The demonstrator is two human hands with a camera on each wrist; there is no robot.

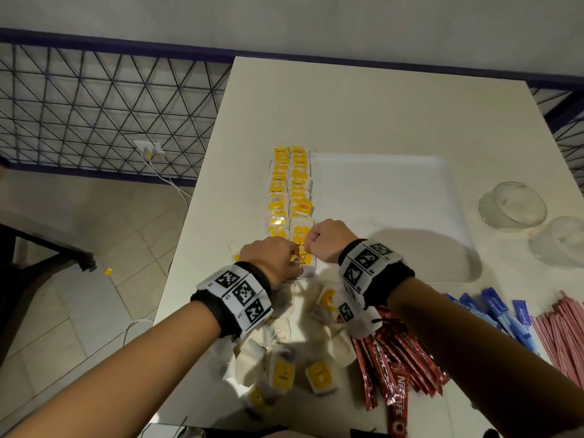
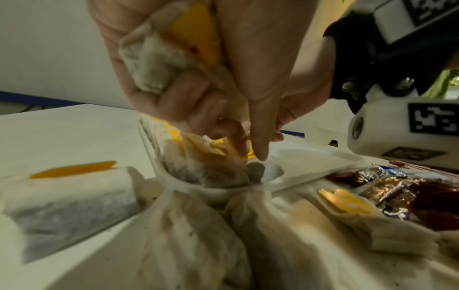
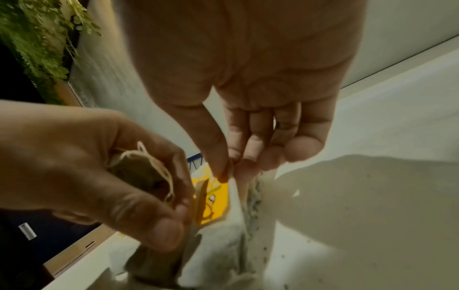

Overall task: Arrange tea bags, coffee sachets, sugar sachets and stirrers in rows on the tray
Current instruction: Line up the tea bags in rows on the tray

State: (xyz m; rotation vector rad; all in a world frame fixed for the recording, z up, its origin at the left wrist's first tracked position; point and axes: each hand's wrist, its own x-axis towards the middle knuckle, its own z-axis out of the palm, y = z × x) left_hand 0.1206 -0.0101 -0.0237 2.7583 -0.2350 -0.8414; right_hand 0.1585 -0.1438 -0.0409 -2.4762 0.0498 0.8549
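Observation:
Two rows of yellow-tagged tea bags (image 1: 289, 191) run along the left edge of the white tray (image 1: 395, 191). Both hands meet at the near end of the rows. My left hand (image 1: 271, 257) clutches a spare tea bag (image 2: 154, 64) in its palm, and its fingertips pinch the tag of another tea bag (image 2: 206, 170) lying in the tray's near corner (image 2: 216, 190). My right hand (image 3: 231, 172) pinches the upper edge of that same tea bag (image 3: 223, 245) between thumb and forefinger, next to its yellow tag (image 3: 216, 202).
Loose tea bags (image 1: 284, 371) lie on the table under my wrists. Red coffee sachets (image 1: 395, 368), blue sugar sachets (image 1: 499, 314) and pink stirrers (image 1: 559, 330) lie at the near right. Two glass bowls (image 1: 512, 207) stand right of the tray. The table's left edge is close.

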